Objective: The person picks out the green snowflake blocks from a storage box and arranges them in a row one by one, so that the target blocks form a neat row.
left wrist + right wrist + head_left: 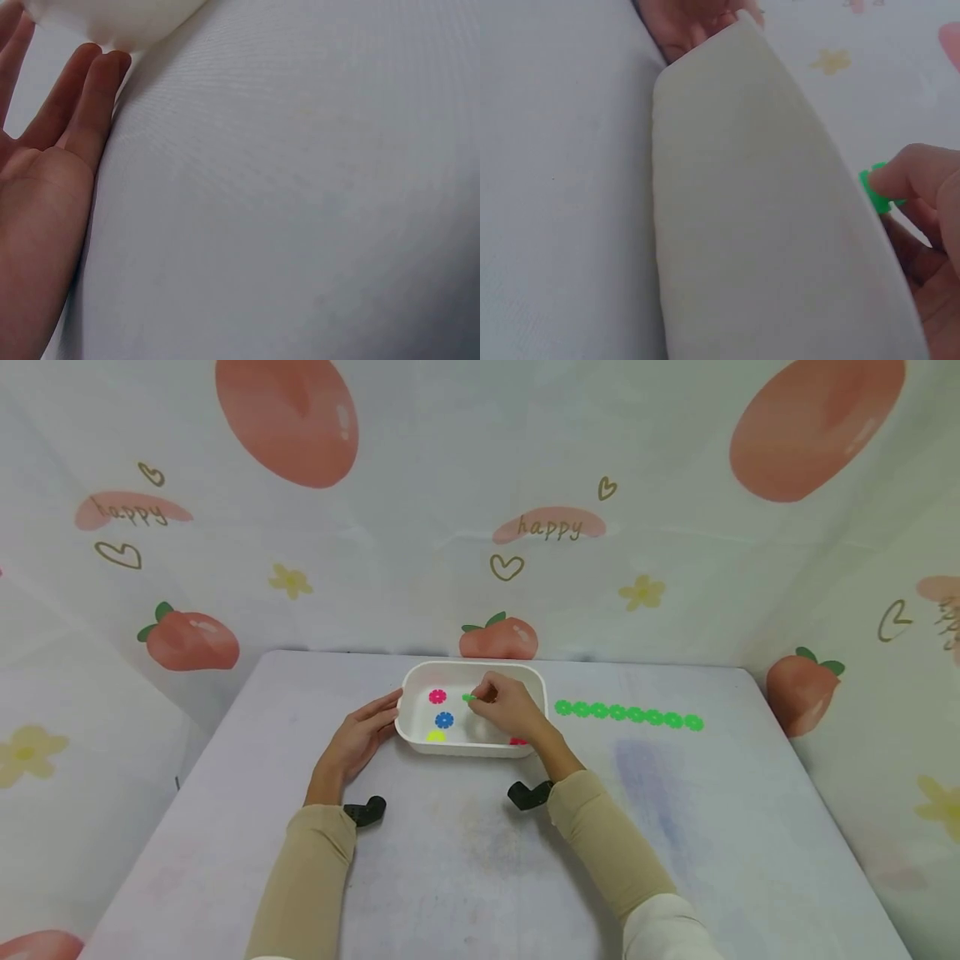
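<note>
A white plastic tray [465, 749] stands near the back of the table. My left hand [358, 737] is at its left end; in the left wrist view the fairly straight fingers [94, 101] touch the tray's underside edge. Over the inside of the tray, my right hand [512, 706] pinches a green notched flower-shaped disc [876, 196] between thumb and finger. Inside the tray lie a pink disc [437, 697], a blue disc [444, 720] and a yellow disc [436, 737]. A red disc [519, 742] shows partly at the front right, beside my right wrist.
Right of the tray, several green discs [617, 712] lie in a straight row on the white table [465, 860]. A patterned cloth [420, 527] hangs behind the table and at its sides. Black wrist mounts [529, 795] stick out from both wrists.
</note>
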`<action>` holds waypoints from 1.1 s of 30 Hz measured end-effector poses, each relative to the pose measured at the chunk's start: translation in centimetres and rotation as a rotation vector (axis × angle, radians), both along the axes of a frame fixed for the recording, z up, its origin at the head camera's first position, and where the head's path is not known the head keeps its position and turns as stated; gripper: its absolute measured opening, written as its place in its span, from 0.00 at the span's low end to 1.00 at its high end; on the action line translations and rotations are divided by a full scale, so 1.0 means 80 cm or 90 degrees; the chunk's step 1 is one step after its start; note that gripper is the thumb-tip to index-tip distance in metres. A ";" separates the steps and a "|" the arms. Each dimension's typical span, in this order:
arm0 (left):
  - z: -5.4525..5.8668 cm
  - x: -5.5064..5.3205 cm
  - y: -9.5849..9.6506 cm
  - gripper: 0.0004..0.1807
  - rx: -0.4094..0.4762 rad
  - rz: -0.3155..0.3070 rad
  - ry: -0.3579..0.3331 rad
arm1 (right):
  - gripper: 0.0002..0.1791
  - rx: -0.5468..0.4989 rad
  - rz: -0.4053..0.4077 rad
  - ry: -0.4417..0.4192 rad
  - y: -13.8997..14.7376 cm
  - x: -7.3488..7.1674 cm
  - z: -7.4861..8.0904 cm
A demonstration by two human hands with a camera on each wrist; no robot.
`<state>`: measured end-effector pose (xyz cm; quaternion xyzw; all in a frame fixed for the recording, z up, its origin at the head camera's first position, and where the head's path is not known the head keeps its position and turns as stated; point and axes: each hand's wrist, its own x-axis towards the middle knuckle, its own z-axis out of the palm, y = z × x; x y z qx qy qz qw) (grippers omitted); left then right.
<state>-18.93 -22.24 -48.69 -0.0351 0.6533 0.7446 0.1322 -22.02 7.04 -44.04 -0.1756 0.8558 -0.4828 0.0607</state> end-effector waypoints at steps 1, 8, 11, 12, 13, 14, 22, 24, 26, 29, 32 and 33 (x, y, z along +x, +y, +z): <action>0.000 0.000 0.000 0.30 0.002 0.000 -0.001 | 0.06 -0.017 -0.005 0.006 0.001 0.001 0.001; -0.001 0.002 -0.002 0.30 -0.003 -0.006 0.001 | 0.07 -0.071 -0.034 0.014 0.016 0.009 0.011; -0.001 0.002 -0.002 0.30 -0.003 -0.010 0.000 | 0.07 -0.084 -0.045 0.011 0.025 0.013 0.015; -0.001 0.002 -0.002 0.30 -0.004 -0.011 0.001 | 0.08 -0.092 -0.048 0.008 0.029 0.015 0.016; -0.001 0.002 -0.002 0.30 -0.002 -0.012 0.001 | 0.08 -0.097 -0.052 0.005 0.032 0.016 0.016; -0.001 0.002 -0.002 0.30 -0.003 -0.012 0.002 | 0.09 -0.104 -0.056 0.001 0.036 0.018 0.017; 0.000 0.002 -0.002 0.31 -0.002 -0.010 0.006 | 0.12 -0.127 -0.098 0.008 0.064 0.024 0.016; 0.000 0.002 -0.002 0.31 0.001 -0.011 0.009 | 0.13 -0.134 -0.108 0.002 0.070 0.025 0.014; 0.001 0.001 -0.003 0.31 0.001 -0.011 0.006 | 0.13 -0.141 -0.121 -0.005 0.075 0.027 0.013; 0.001 0.002 -0.003 0.31 -0.002 -0.013 0.001 | 0.14 -0.144 -0.144 -0.017 0.081 0.029 0.009; 0.003 0.002 -0.002 0.30 -0.008 -0.015 -0.003 | 0.13 -0.133 -0.167 -0.026 0.087 0.032 0.005; 0.003 0.002 -0.001 0.30 -0.007 -0.017 -0.003 | 0.14 -0.132 -0.172 -0.025 0.089 0.033 0.004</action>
